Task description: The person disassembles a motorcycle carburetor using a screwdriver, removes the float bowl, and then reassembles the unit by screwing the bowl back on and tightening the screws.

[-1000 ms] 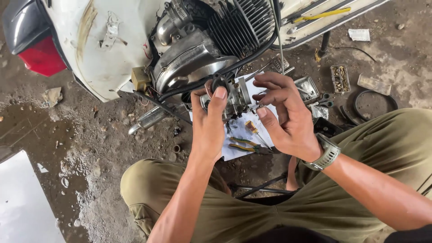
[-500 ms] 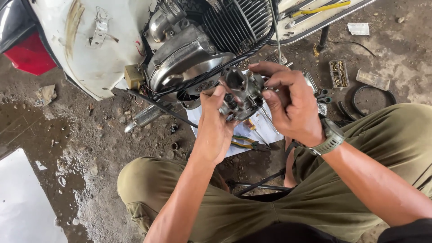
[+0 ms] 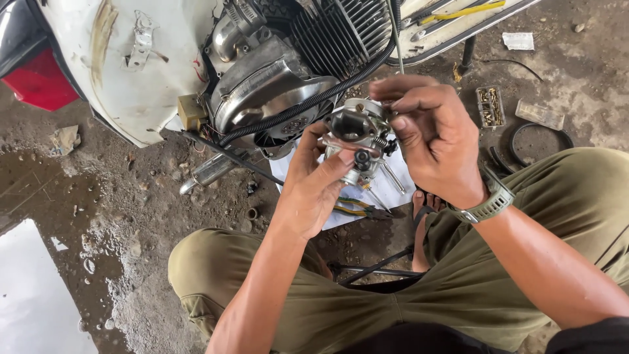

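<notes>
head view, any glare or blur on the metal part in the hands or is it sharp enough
Head view: the carburetor is sharp under soft, even daylight, without hard shadows; left hand and right hand show no motion blur; the only bright sheen sits on the chrome engine cover and the wet floor patch.

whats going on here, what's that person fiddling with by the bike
A person squatting on the wet concrete floor holds a small grey metal carburettor up in both hands, beside the exposed engine of a white scooter. The left hand grips it from below, thumb on its front; the right hand closes over its top. Yellow-handled pliers lie on a white sheet underneath.
</notes>
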